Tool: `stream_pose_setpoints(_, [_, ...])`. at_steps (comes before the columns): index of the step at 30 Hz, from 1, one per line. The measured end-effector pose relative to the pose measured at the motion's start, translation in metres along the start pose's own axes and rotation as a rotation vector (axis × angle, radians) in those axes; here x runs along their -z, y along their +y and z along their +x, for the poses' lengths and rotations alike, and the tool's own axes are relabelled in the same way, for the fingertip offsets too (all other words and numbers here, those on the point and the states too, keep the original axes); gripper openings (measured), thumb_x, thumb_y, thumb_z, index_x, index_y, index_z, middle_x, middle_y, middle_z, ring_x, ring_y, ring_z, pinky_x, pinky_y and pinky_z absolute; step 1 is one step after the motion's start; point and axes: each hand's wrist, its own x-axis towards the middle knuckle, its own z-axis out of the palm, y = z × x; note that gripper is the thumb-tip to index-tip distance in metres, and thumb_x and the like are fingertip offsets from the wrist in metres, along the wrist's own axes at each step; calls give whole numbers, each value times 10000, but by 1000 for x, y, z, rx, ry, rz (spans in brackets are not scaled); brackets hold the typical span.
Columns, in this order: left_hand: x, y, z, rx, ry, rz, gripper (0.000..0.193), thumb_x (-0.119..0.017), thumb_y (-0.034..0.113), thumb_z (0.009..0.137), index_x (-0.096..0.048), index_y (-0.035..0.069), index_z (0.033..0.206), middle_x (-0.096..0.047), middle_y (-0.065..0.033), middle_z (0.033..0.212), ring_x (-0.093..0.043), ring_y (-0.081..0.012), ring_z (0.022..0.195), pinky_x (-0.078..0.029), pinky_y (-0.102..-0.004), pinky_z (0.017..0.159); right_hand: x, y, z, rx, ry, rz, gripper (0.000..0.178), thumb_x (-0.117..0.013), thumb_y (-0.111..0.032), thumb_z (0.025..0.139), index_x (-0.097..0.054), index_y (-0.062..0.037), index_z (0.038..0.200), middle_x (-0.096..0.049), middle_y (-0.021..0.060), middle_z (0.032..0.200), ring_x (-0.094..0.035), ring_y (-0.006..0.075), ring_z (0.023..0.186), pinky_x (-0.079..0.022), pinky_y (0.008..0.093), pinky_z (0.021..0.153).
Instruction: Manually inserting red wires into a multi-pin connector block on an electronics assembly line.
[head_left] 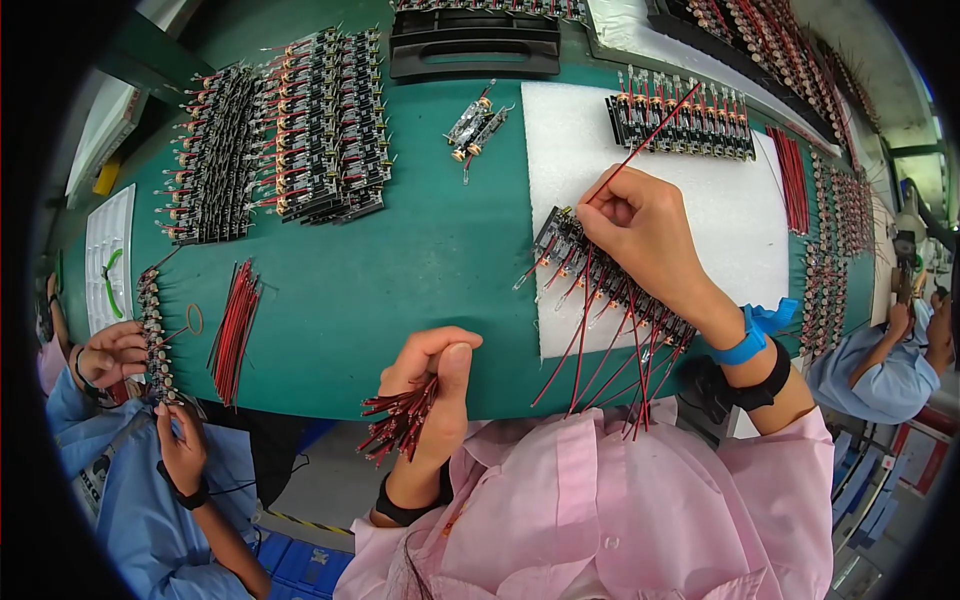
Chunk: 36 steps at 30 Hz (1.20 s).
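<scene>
My left hand (432,375) grips a bundle of short red wires (398,425) at the near edge of the green table. My right hand (640,225) pinches a single red wire (655,125) that rises up and to the right from the fingertips. This hand hovers over the upper end of a slanted row of small black circuit boards (610,285) lying on a white foam sheet (740,220). Several red wires (600,355) trail from those boards toward my pink sleeve.
Stacked rows of finished boards (285,135) fill the far left; another row (685,120) tops the foam. Loose red wires (235,330) lie left, a black tray (475,45) at the back. A person in blue (150,430) works at left, another at right (885,365).
</scene>
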Motion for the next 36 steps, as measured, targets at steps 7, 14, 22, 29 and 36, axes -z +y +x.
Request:
stream_pose_setpoints(7, [2, -1, 0, -6, -2, 16, 152, -481, 117, 816, -496, -28, 773, -403, 20, 544, -325, -30, 454, -232, -174, 412, -1, -3, 0, -16, 17, -10, 74, -554, -19, 635, -512, 34, 607, -512, 98, 562, -502, 167, 500, -408, 255, 488])
stream_pose_setpoints(14, [2, 0, -1, 0, -4, -7, 116, -505, 117, 814, -529, 3, 811, -408, 56, 531, -297, -10, 477, -229, -171, 432, -3, 0, -2, -3, 46, -8, 72, -582, -21, 660, -538, 33, 643, -496, 8, 554, -382, 37, 486, -322, 185, 437])
stream_pose_setpoints(22, [1, 0, 0, -9, 11, 9, 163, -496, 137, 813, -513, -18, 768, -449, 3, 582, -351, -30, 462, -242, -173, 414, -3, -1, -3, -58, 17, 43, 48, -571, -12, 669, -542, 26, 670, -489, -3, 564, -387, 31, 506, -321, 177, 452])
stream_pose_setpoints(29, [0, 2, 1, -28, 9, 4, 159, -492, 134, 816, -516, -16, 770, -427, 19, 557, -336, -25, 456, -229, -172, 409, 1, -4, -1, -64, -31, 12, 57, -561, -14, 635, -527, 33, 639, -498, 62, 565, -438, 102, 490, -364, 218, 463])
stream_pose_setpoints(36, [-1, 0, 1, -31, 14, -10, 159, -497, 135, 814, -519, -17, 774, -410, 31, 543, -322, -21, 458, -217, -170, 410, -2, -1, -2, -85, -24, 65, 31, -562, -10, 667, -540, 11, 662, -458, -31, 560, -343, 21, 509, -273, 169, 454])
